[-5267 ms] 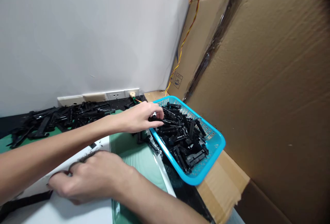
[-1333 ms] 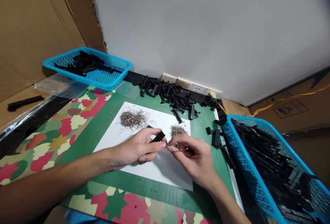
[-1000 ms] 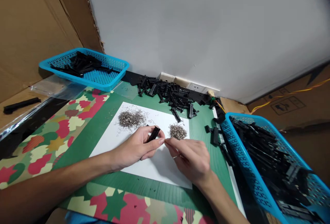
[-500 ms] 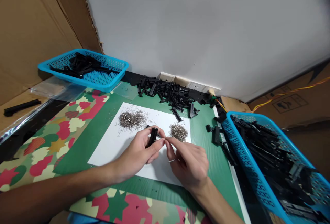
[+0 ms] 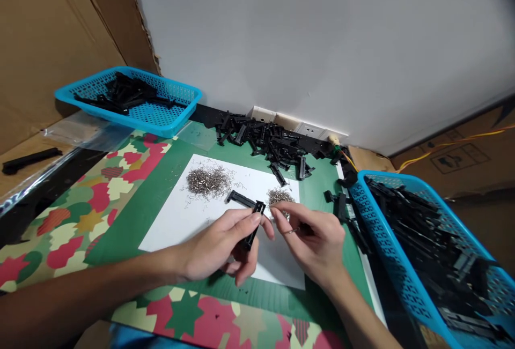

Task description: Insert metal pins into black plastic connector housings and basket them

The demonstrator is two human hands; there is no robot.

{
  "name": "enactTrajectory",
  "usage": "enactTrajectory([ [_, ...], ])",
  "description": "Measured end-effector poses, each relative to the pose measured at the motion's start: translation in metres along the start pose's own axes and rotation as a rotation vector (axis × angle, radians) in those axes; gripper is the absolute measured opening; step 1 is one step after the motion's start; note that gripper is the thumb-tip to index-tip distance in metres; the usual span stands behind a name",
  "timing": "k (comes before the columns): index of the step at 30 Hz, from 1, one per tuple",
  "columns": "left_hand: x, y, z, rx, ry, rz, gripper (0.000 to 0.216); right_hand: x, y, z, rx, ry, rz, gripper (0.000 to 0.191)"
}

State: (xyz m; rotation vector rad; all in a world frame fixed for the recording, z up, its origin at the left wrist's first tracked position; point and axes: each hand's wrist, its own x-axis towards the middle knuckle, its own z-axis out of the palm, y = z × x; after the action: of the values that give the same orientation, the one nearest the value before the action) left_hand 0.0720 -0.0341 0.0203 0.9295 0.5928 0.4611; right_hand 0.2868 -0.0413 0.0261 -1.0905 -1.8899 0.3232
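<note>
My left hand [image 5: 219,242] is closed around an L-shaped black plastic part [image 5: 244,199], its thumb pressed on the near arm while the other arm points away to the left. Just right of that part, my right hand [image 5: 316,239] has thumb and forefinger pinched together; whatever sits between the fingertips is too small to make out. Both hands are above a white sheet [image 5: 171,220]. A larger heap of tiny bent metal pieces [image 5: 208,180] lies on the sheet's left side. Partly hidden behind my right fingertips is a smaller metal heap [image 5: 278,195].
Loose black plastic parts [image 5: 263,137] are piled by the wall next to white sockets [image 5: 311,131]. A blue basket [image 5: 177,124] of black parts stands back left, another blue basket [image 5: 376,236] at right. More black pieces [image 5: 341,207] lie beside the right one.
My left hand has turned the black part, so its longer arm now shows. My right fingertips have moved apart from my left hand, to the right.
</note>
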Motion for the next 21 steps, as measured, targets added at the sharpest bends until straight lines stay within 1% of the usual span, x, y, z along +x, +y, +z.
enactTrajectory([
  [3,-0.001,-0.001,0.000,0.081,0.020,-0.031,0.045,0.000,-0.001,0.001,-0.035,0.000,-0.001,0.008],
  [6,-0.001,-0.003,0.000,0.100,0.031,-0.026,0.042,0.000,-0.002,0.001,-0.058,-0.021,-0.042,0.010],
  [9,0.000,-0.005,-0.001,0.050,0.023,-0.012,0.039,-0.002,0.000,0.003,-0.126,-0.003,-0.114,0.011],
  [11,0.001,-0.006,-0.002,-0.019,-0.002,-0.033,0.037,-0.003,0.003,0.004,-0.155,0.000,-0.162,0.014],
  [14,0.002,-0.006,-0.003,-0.082,-0.023,-0.077,0.038,-0.005,0.006,0.008,-0.139,-0.016,-0.231,0.021],
  [17,0.002,-0.007,-0.003,-0.089,-0.030,-0.095,0.039,-0.005,0.007,0.011,-0.099,0.003,-0.301,0.026],
  [21,0.001,-0.006,-0.004,-0.084,-0.047,-0.113,0.040,-0.005,0.007,0.014,-0.062,-0.013,-0.304,0.027],
])
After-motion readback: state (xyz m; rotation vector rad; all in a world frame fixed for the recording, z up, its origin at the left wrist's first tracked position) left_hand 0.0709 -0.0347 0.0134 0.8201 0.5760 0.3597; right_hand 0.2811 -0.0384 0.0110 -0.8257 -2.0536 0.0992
